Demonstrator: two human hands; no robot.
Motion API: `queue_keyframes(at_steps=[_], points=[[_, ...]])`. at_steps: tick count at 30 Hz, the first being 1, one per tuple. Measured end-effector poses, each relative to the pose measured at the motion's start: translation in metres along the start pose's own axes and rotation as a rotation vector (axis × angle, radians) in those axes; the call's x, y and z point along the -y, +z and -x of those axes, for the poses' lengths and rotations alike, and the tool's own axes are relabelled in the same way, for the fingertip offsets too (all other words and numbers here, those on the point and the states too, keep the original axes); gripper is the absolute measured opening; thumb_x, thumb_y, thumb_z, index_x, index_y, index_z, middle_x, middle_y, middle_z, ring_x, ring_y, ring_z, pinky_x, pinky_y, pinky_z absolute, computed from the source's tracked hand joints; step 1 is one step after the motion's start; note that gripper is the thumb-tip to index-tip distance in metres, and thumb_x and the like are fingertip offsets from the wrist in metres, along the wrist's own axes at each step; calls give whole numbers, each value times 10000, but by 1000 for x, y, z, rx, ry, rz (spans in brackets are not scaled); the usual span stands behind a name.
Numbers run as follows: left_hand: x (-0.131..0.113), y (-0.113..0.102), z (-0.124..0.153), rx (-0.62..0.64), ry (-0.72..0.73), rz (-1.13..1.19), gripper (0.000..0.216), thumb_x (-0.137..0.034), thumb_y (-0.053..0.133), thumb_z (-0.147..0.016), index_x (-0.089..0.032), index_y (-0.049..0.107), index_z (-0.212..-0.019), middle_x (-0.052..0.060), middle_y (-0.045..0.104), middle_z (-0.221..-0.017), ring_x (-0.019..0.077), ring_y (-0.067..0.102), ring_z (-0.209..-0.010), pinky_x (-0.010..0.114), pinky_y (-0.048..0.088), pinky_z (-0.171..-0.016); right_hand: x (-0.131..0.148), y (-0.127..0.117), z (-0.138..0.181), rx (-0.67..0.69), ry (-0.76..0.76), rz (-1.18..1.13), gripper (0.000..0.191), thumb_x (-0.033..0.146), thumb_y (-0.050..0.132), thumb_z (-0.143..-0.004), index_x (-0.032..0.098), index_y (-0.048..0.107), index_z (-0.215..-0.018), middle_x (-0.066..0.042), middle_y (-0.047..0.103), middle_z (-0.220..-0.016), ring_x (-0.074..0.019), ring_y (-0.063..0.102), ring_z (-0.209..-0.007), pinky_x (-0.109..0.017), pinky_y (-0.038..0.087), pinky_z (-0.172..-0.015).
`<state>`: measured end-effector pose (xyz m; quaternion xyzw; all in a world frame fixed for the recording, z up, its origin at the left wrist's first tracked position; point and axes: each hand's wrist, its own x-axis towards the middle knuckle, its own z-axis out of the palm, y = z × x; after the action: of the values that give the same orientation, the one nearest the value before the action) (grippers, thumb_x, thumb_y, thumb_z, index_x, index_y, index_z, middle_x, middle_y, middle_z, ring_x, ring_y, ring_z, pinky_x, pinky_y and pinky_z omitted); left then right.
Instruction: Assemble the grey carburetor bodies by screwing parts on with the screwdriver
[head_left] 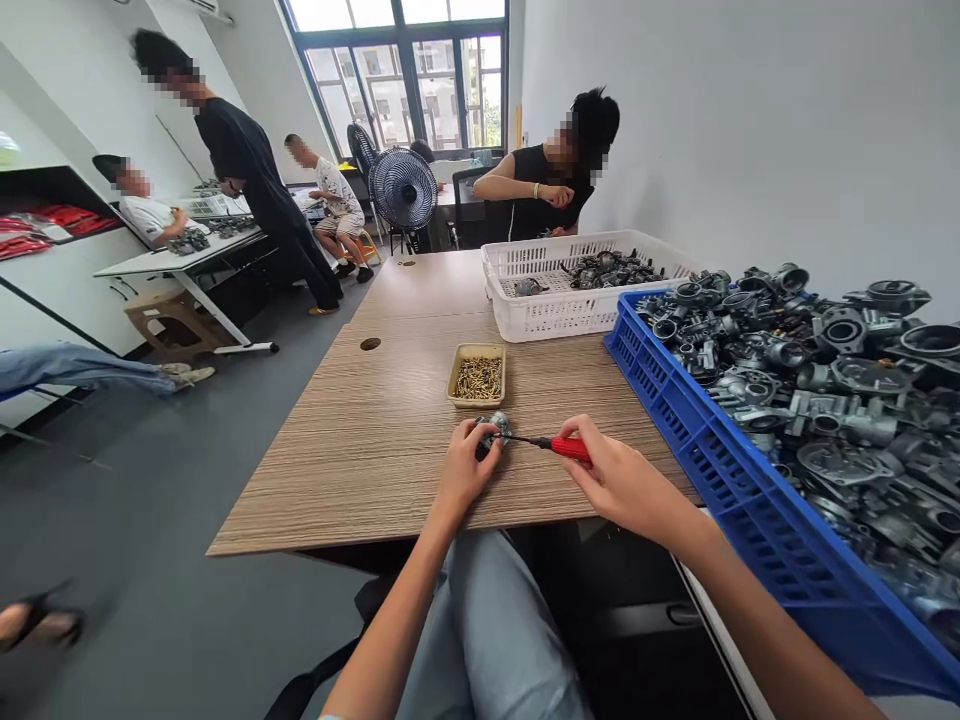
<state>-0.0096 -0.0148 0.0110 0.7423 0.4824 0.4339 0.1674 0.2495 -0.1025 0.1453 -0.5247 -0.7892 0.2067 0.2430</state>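
My left hand is closed around a small grey metal part resting on the wooden table. A red-handled screwdriver is gripped in my right hand, its thin shaft pointing left with the tip touching the metal part. Just beyond the part sits a small tan tray holding several brass screws.
A blue crate piled with grey metal castings stands at the right. A white basket with more parts sits behind it. A person in black sits at the table's far end; other people work at a white table on the left near a fan.
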Motion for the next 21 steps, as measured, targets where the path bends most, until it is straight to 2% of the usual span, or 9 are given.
queue_keyframes(at_steps=[3, 6, 8, 12, 14, 17, 21], points=[[1, 0, -1, 5, 7, 13, 173, -305, 666, -1022, -271, 747, -1171, 83, 677, -1202, 268, 665, -1195, 432, 553, -1086, 1, -6, -4, 36, 37, 0, 95, 358, 428, -1123, 284, 458, -1176, -56, 769, -1073, -259, 768, -942, -338, 518, -799], [2, -1, -1, 13, -2, 36, 179, -302, 656, -1024, -266, 734, -1181, 85, 676, -1196, 273, 665, -1190, 441, 553, -1086, 8, -9, -13, 52, 70, 58, 120, 392, 424, -1130, 276, 447, -1151, -63, 780, -1050, -269, 772, -929, -325, 495, -765], [3, 0, 0, 16, -3, 70, 264, -294, 644, -1029, -261, 691, -1287, 96, 681, -1254, 281, 658, -1227, 465, 539, -1120, 15, -7, -21, 36, 110, 165, 164, 429, 435, -1130, 266, 455, -1127, -76, 786, -1006, -290, 778, -906, -317, 461, -709], [8, 3, 1, -18, 11, 128, 584, -283, 649, -1020, -230, 465, -1571, 156, 623, -1487, 314, 592, -1396, 526, 469, -1224, 27, 2, -30, -26, 221, 420, 273, 519, 463, -1119, 254, 509, -1070, -69, 753, -814, -318, 762, -758, -306, 362, -609], [11, 5, 2, -20, 12, 132, 624, -291, 657, -1013, -219, 434, -1591, 171, 609, -1512, 327, 581, -1415, 543, 457, -1233, 31, 5, -30, -46, 184, 370, 276, 522, 448, -1125, 257, 527, -1137, -60, 764, -844, -307, 768, -782, -302, 387, -626], [14, 7, 1, -13, 2, 136, 587, -303, 654, -1015, -222, 463, -1563, 168, 629, -1479, 327, 595, -1391, 540, 469, -1214, 33, 3, -25, -5, 52, 143, 260, 457, 453, -1125, 279, 472, -1313, -42, 785, -986, -266, 776, -879, -307, 474, -716], [15, 6, 0, -3, -30, 137, 566, -296, 658, -1005, -233, 487, -1542, 152, 657, -1456, 325, 616, -1342, 525, 483, -1179, 32, -1, -19, 80, -24, 37, 141, 361, 420, -1126, 291, 459, -1242, -49, 772, -1119, -237, 768, -972, -316, 510, -800]])
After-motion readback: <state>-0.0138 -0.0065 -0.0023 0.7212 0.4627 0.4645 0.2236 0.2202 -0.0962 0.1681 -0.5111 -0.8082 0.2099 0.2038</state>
